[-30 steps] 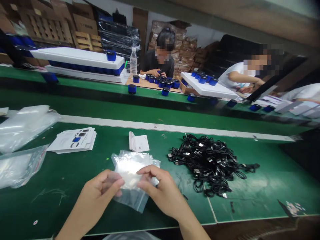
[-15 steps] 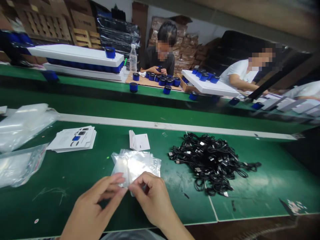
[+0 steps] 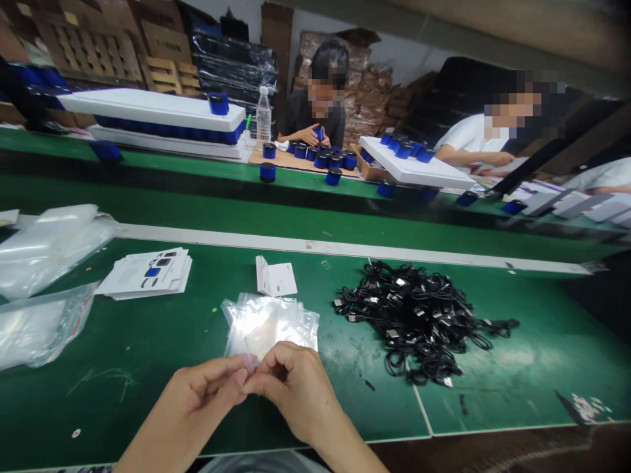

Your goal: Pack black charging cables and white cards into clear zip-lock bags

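My left hand (image 3: 207, 394) and my right hand (image 3: 290, 384) meet at the fingertips, pinching the near edge of a clear plastic bag (image 3: 254, 338). Beneath and behind it lies a loose pile of clear bags (image 3: 300, 325). Just beyond the pile, a small white folded leaflet (image 3: 280, 279) stands partly open. A stack of printed white cards (image 3: 148, 272) is to the left. On the right sits a heap of black cables (image 3: 419, 315) with metal plugs.
Larger plastic packs (image 3: 49, 249) lie at the far left. A white strip (image 3: 315, 247) crosses the green table (image 3: 162, 420). Beyond it are blue and black round items (image 3: 321, 159), white foam trays (image 3: 158, 108), a bottle (image 3: 263, 117) and people working.
My fingertips have drawn together on the bag's edge, and my left fingers have closed in. Across the table, one person's hands have shifted with a blue item.
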A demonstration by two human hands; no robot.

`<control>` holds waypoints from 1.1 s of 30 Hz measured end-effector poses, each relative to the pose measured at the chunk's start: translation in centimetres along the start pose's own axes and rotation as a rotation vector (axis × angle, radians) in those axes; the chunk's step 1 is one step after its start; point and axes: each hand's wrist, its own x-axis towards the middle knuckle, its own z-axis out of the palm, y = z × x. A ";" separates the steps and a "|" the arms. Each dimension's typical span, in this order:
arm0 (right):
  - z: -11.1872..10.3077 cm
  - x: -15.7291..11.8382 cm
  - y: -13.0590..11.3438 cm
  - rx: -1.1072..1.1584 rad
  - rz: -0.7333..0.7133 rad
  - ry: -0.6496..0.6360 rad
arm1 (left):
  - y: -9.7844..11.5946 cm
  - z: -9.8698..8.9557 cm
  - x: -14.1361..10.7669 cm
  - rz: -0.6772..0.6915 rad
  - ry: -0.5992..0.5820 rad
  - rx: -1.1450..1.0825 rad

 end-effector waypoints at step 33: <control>2.4 -1.5 1.0 -0.520 -0.515 0.428 | 0.9 2.9 -0.1 0.647 0.527 0.807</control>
